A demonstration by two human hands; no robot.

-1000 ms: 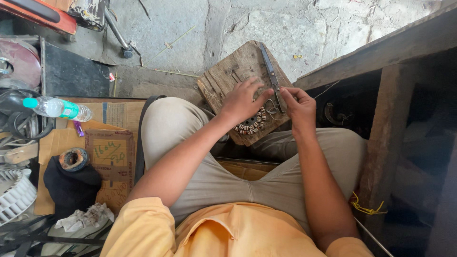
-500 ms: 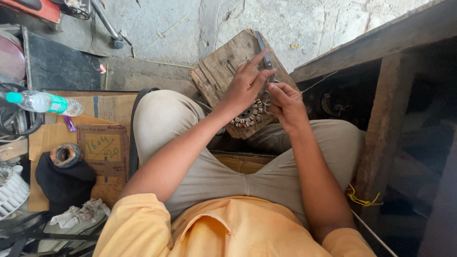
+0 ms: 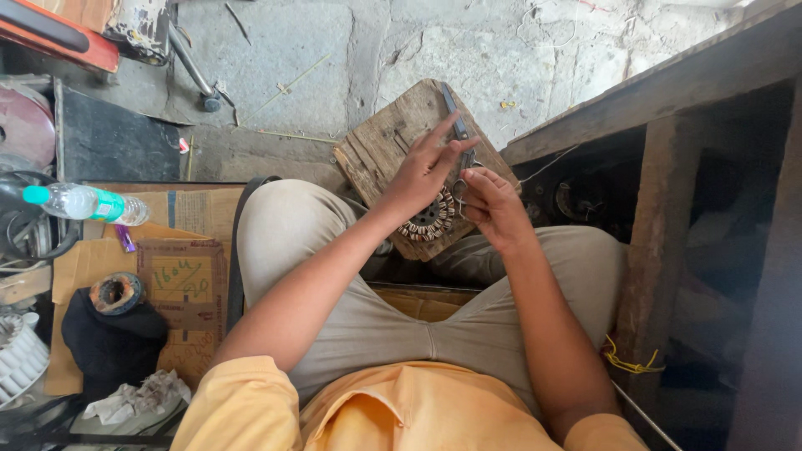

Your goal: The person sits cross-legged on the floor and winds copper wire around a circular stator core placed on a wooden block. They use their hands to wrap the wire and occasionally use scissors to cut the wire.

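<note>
Yellow-orange short-sleeved shirt (collar open at the front), light beige trousers, bare forearms.

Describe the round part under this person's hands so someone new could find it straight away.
Start at the worn wooden block between the knees. At its near end, below the left hand and right hand, lies a ring-shaped wound coil. Nothing else there has its banded reddish and white rim.

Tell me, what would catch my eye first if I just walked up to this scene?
Probably the two hands at the centre: the left hand and right hand meet over a round wound coil on a worn wooden block between the person's knees. A slim metal tool lies across the block. On the left, a plastic water bottle lies on flattened cardboard.
</note>
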